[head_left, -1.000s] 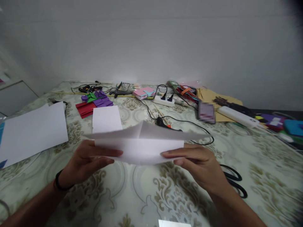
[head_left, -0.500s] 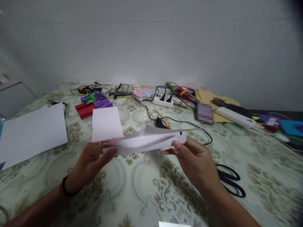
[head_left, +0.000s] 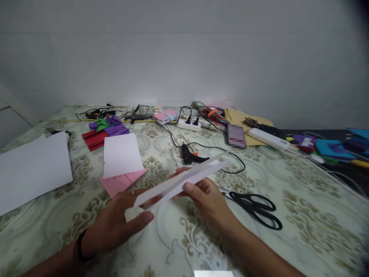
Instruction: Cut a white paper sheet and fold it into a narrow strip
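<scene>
I monitor the folded white paper (head_left: 201, 175) through the head view: it is held tilted above the patterned tabletop (head_left: 164, 246), between both hands. The right hand (head_left: 213, 202) grasps it near mid-length, thumb on the near face, fingers behind. The left hand (head_left: 112, 221) is at its left end, thumb and fingers apart; I cannot tell whether it grips. Black-handled scissors (head_left: 238, 197) lie just right of the right hand. Beyond the left hand, I locate a pink sheet (head_left: 122, 184), partly covered by a flat white sheet (head_left: 122, 156)
</scene>
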{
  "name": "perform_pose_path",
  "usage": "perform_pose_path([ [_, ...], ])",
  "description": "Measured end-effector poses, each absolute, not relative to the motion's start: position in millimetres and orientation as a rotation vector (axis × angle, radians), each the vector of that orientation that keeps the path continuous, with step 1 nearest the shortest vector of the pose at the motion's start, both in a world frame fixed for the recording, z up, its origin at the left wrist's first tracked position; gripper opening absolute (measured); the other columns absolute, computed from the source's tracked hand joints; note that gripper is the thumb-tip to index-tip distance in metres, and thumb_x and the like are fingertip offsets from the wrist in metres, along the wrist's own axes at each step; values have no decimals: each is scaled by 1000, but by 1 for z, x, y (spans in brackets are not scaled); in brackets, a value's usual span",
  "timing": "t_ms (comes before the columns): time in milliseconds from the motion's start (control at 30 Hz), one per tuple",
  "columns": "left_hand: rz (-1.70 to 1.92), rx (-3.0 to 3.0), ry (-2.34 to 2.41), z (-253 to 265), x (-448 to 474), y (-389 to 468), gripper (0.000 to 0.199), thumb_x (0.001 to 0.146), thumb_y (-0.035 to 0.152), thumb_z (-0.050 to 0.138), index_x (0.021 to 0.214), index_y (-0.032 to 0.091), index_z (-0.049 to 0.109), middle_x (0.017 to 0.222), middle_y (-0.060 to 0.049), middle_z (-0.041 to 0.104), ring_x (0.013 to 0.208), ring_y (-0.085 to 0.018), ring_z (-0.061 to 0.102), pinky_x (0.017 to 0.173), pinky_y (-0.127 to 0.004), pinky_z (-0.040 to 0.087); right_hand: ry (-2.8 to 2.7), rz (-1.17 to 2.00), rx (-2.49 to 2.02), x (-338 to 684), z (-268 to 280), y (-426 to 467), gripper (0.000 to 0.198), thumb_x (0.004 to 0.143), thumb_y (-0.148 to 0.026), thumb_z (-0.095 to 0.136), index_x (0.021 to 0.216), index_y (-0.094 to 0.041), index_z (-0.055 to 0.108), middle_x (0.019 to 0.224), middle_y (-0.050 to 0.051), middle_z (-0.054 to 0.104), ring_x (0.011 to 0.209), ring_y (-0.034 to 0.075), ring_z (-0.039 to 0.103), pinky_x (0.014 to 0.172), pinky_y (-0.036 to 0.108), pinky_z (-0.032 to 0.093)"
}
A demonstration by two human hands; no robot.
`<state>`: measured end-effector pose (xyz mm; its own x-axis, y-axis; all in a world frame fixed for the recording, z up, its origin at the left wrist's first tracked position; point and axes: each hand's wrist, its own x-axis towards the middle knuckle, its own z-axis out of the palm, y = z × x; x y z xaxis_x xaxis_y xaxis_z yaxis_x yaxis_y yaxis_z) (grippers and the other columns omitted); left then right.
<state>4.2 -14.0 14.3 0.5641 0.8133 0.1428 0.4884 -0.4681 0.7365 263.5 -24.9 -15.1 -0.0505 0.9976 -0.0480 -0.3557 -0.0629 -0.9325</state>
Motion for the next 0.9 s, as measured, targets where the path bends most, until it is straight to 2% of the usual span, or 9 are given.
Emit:
perform_pose_path([
  [100, 784, 2062, 801, 14, -3, -10, 27, 96, 41, 64, 117, 33, 79, 135, -3, 72, 117, -30, 69, 104, -45, 54, -897, 1415, -954, 269, -7, -23, 42, 80, -52, 85, 105, -20, 74, 94, 5, 77, 82, 19, 70, 80, 31, 56],
  [167, 924, 1849, 695, 12, -6, -3, 28, 101, 41, 55, 101, 29, 81, 127, -5, 75, 118, -30, 68, 105, -45, 52, -924, 1445, -975, 273, -2, -22, 40, 81, -50, 84, 104, -19, 74, 93, 5, 77, 86, 19, 69, 82, 30, 54],
  [233, 1033, 1634, 706, 9, -6, 6, 40, 105, 41, 45, 88, 25, 78, 115, -7, 78, 117, -30, 67, 102, -44, 52, -1015, 1544, -993, 277, 3, -21, 39, 85, -48, 81, 110, -19, 74, 97, 5, 76, 89, 19, 69, 81, 29, 53],
  [300, 1088, 1492, 774, 7, -6, 15, 45, 107, 42, 38, 96, 23, 77, 115, -9, 76, 113, -28, 68, 97, -41, 54, -1182, 1686, -990, 279, 4, -21, 38, 90, -47, 76, 115, -18, 72, 103, 6, 75, 91, 19, 68, 82, 30, 52],
  [367, 1099, 1438, 814, 6, -5, 23, 41, 107, 46, 40, 119, 24, 72, 131, -10, 70, 111, -28, 69, 94, -41, 55, -1399, 1795, -970, 279, 4, -21, 38, 93, -48, 71, 116, -17, 71, 108, 6, 74, 94, 20, 67, 84, 31, 52],
  [500, 1097, 1645, 858, 11, -6, 29, 45, 102, 51, 52, 140, 29, 60, 150, -9, 57, 130, -30, 60, 107, -42, 50, -1796, 1652, -1078, 274, -1, -20, 38, 97, -50, 64, 114, -16, 72, 107, 6, 73, 93, 21, 64, 82, 32, 51],
  [600, 996, 2017, 946, 22, -8, 26, 45, 98, 43, 65, 140, 30, 61, 155, -7, 53, 142, -31, 50, 117, -44, 41, -1944, 1467, -1173, 272, -2, -22, 38, 99, -47, 61, 122, -19, 71, 102, 5, 73, 89, 21, 64, 81, 31, 51],
  [667, 946, 2211, 957, 28, -9, 23, 39, 96, 36, 70, 135, 30, 66, 153, -7, 55, 142, -30, 50, 119, -44, 41, -2020, 1424, -1193, 271, -1, -23, 39, 101, -44, 59, 131, -21, 67, 104, 4, 74, 88, 20, 65, 80, 31, 51],
  [900, 502, 2449, 662, 19, 2, 14, 33, 91, 34, 76, 122, 24, 74, 119, -7, 78, 116, -26, 70, 104, -40, 52, -2286, 1338, -1152, 267, 2, -26, 36, 98, -39, 66, 131, -24, 70, 121, 7, 76, 102, 23, 70, 89, 32, 50],
])
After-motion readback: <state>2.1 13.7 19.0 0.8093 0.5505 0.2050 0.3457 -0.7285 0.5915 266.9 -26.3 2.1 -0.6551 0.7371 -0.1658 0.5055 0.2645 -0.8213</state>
